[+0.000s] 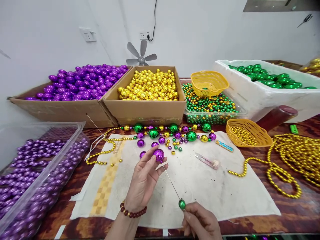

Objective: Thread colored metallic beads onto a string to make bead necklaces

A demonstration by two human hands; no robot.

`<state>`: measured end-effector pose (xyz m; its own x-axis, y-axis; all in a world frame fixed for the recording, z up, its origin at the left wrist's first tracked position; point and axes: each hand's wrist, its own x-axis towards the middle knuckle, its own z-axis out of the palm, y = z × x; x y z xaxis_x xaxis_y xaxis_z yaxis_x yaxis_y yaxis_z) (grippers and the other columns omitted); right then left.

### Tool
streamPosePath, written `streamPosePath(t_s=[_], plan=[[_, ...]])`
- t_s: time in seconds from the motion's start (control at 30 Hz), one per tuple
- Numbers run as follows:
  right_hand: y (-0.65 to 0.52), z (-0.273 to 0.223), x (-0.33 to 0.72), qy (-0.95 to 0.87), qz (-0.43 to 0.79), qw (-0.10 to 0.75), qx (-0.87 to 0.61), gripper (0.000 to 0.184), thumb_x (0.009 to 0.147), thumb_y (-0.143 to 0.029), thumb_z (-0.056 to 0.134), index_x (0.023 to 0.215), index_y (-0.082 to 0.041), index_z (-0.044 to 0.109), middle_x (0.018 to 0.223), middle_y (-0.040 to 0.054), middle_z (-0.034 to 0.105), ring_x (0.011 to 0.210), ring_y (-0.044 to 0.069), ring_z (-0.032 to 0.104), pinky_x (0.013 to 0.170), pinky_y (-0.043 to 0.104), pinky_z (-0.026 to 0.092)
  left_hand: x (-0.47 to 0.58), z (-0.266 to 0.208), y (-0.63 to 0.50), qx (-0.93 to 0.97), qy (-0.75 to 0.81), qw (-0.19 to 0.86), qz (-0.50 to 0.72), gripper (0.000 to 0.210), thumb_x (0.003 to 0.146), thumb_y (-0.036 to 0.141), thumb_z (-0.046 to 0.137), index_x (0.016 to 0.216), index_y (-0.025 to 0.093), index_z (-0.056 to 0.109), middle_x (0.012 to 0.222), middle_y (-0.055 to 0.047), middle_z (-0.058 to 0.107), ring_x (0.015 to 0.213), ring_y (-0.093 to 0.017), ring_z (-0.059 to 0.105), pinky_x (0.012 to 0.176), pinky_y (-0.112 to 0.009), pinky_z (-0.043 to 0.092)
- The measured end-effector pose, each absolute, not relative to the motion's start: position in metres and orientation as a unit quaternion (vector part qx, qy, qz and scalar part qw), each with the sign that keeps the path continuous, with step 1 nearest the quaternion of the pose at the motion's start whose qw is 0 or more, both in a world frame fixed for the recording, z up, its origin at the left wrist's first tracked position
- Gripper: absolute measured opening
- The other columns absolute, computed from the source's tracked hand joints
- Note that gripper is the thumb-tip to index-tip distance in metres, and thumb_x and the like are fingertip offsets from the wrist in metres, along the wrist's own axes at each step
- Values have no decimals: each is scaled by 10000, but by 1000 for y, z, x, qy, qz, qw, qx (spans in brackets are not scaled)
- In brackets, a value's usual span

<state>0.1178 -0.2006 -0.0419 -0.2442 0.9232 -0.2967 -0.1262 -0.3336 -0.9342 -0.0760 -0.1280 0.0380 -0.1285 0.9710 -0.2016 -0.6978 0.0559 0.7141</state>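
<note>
While left hand (145, 178) pinches purple bead (158, 155) and right hand (201, 220) clamps green bead (182, 203) on needle (172, 182) above cloth (200, 186), left carton (60, 110) holds purple beads (85, 81), middle carton (147, 109) gold beads (150, 85), foam box (280, 103) green beads (271, 78), rear clear tub (240, 112) mixed small beads (210, 103).

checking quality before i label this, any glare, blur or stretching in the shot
Head view: small bright highlights on the held purple bead and green bead; head view: wide-angle stretching makes the clear plastic bin splay toward the lower left, its beads looking slightly soft.
</note>
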Motion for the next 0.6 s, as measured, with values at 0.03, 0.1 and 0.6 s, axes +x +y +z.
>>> streamPosePath(t_s=[0.03,0.1,0.6], plan=[[-200,-41,117,-417,668,395,-474,373,820,-507,671,721,-147,662,584,30,639,462,109,561,445,193,359,-76,38,-128,190,360,632,659,366,894,186,604,1258,224,611,1108,-66,660,973,-197,642,860,-359,544],[-200,-41,116,-407,670,400,-475,368,815,-499,680,712,-146,665,581,24,629,464,102,553,450,189,364,-75,37,-127,190,363,632,658,365,889,180,610,1252,220,615,1098,-64,661,971,-196,643,864,-361,545],[-193,-51,95,-417,633,453,-469,335,838,-466,650,711,-156,674,589,42,666,467,118,581,471,203,361,-54,47,-149,234,404,605,644,347,879,207,624,1226,227,615,1083,-81,667,949,-211,616,859,-413,548]])
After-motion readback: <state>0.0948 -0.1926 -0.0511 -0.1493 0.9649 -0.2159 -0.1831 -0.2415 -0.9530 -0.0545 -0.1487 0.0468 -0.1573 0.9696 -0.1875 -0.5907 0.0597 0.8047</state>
